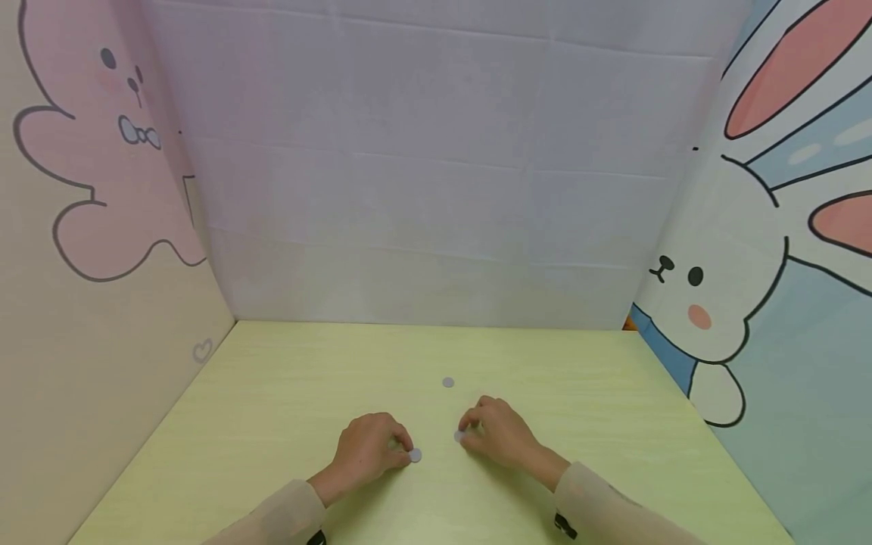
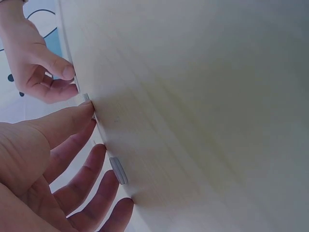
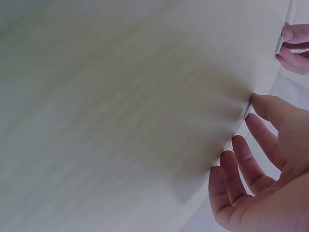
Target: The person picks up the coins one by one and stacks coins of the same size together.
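Small flat grey discs lie on the pale yellow tabletop. My left hand (image 1: 371,448) pinches one grey disc (image 1: 415,455) between thumb and index finger, low at the table. To its right, my right hand (image 1: 500,434) grips a second grey disc (image 1: 459,437) the same way. Seen from the right wrist, that disc (image 3: 248,109) stands edge-on between thumb and index finger, the other fingertips right at the table surface. A third grey disc (image 1: 447,382) lies farther back, apart from both hands. The left wrist view shows a grey disc (image 2: 118,170) with a lined edge beyond the fingers.
The yellow tabletop (image 1: 306,371) meets a white cloth backdrop (image 1: 422,189) at the back. Side panels with cartoon animals, a pink one (image 1: 123,197) and a white rabbit (image 1: 722,303), border it left and right.
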`<action>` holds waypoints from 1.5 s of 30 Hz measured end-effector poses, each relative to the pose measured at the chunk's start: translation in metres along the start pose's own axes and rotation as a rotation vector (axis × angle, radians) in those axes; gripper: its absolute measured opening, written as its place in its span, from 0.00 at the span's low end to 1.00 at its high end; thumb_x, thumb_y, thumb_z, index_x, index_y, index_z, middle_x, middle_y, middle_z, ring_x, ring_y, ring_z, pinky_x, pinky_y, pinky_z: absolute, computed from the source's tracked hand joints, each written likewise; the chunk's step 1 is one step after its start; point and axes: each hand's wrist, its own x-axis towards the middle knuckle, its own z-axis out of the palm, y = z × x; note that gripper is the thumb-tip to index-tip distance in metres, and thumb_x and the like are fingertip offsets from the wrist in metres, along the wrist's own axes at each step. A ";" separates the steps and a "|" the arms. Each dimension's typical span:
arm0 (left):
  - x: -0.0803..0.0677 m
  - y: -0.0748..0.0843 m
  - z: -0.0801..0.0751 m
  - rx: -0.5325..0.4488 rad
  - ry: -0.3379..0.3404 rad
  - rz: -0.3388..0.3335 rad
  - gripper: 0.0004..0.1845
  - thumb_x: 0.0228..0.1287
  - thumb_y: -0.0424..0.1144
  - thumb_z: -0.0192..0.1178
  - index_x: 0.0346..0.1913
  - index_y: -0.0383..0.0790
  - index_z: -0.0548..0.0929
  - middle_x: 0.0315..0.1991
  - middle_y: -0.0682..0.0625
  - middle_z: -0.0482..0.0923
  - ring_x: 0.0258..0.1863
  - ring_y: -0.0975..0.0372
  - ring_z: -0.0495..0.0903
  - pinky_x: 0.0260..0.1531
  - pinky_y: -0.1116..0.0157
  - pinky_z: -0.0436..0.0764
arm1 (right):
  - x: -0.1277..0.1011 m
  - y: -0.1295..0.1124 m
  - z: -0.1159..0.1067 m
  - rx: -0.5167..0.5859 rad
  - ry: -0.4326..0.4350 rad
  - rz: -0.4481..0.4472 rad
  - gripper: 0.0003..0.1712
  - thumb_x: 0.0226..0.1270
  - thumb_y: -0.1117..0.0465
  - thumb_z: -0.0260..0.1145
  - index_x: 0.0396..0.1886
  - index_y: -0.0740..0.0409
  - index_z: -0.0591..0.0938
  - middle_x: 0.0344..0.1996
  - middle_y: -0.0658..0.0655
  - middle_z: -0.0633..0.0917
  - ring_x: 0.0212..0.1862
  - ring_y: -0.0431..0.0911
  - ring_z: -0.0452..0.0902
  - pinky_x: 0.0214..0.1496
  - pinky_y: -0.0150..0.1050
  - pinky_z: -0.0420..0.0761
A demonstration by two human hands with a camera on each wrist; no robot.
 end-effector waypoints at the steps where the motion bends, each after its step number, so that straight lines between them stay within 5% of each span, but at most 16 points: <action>1: 0.000 0.000 0.000 -0.001 -0.001 -0.001 0.09 0.49 0.42 0.85 0.28 0.54 0.92 0.38 0.57 0.87 0.43 0.55 0.84 0.39 0.51 0.82 | -0.001 0.000 0.000 -0.001 -0.001 0.000 0.06 0.65 0.57 0.79 0.40 0.50 0.92 0.36 0.48 0.83 0.40 0.43 0.74 0.40 0.38 0.76; 45: -0.001 0.002 0.001 0.001 0.004 0.006 0.08 0.50 0.41 0.85 0.28 0.53 0.92 0.39 0.55 0.88 0.44 0.53 0.85 0.41 0.48 0.84 | -0.022 -0.009 0.000 0.024 0.002 -0.056 0.04 0.66 0.54 0.79 0.38 0.46 0.92 0.37 0.45 0.82 0.40 0.39 0.71 0.42 0.35 0.76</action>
